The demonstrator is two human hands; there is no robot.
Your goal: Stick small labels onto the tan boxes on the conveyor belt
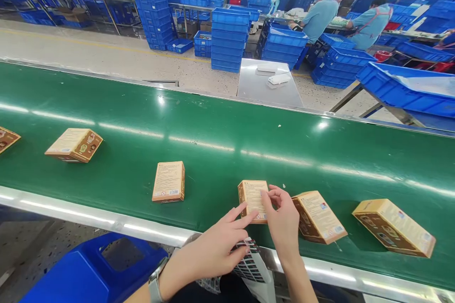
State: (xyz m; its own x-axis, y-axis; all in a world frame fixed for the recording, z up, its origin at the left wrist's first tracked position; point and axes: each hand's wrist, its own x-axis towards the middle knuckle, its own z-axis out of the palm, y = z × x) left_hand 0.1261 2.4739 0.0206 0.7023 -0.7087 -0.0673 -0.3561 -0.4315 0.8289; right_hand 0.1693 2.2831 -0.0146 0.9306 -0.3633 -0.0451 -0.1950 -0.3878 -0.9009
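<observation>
So yeah, over at the left edge of the frame one cut-off box (9, 139) is lying on the green belt (122, 182). Next along, a skewed box (71, 142) is sitting, then a straighter box (168, 181) left of centre. My guess is they're lying loosely spaced so each is staying easy to reach.

The left hand (222, 241), wearing a watch (155, 280), is angling up from bottom centre, fingers spread apart, two of them resting on the middle box (253, 194), just below and right of the frame's centre. Probably it's steadying that one, printed side facing up. The right hand (284, 218) is bending in from the lower right, thumb on that face, fingers curling by the right edge; can't tell if it's actually gripping. Further right, a tilted-looking box (322, 218) and the last box (396, 227) are lying askew.
</observation>
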